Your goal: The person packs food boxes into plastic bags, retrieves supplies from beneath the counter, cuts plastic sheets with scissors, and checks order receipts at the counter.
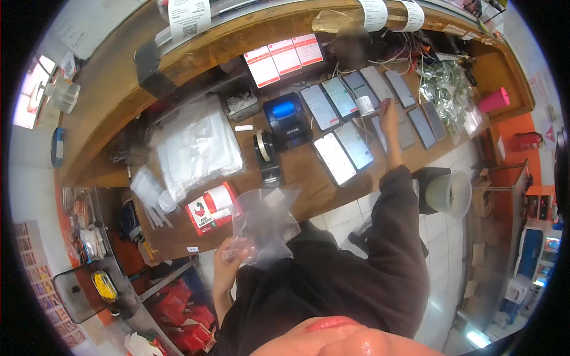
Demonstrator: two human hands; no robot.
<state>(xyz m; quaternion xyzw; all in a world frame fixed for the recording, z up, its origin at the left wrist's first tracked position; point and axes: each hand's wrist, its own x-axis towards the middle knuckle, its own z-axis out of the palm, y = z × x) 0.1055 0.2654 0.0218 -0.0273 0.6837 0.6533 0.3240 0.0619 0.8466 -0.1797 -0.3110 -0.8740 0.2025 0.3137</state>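
Note:
My left hand (230, 261) is closed round the gathered lower part of a clear plastic bag (261, 216), which puffs up in front of my body by the counter edge. What is inside the bag I cannot make out. My right arm stretches over the counter, and my right hand (389, 118) is among several smartphones, its fingers drawn together. Just left of those fingertips is a small curled white paper slip (364, 105); whether they touch it I cannot tell. Lit phones, such as a white-screened phone (335, 159), lie nearby.
On the wooden counter (303, 199) are a label printer (286, 121), a tape dispenser (266, 160), a stack of clear bags (199, 142) and a red-and-white box (211, 207). Three tablets (284, 59) stand behind. A bucket (448, 193) is beside the counter, right of my arm.

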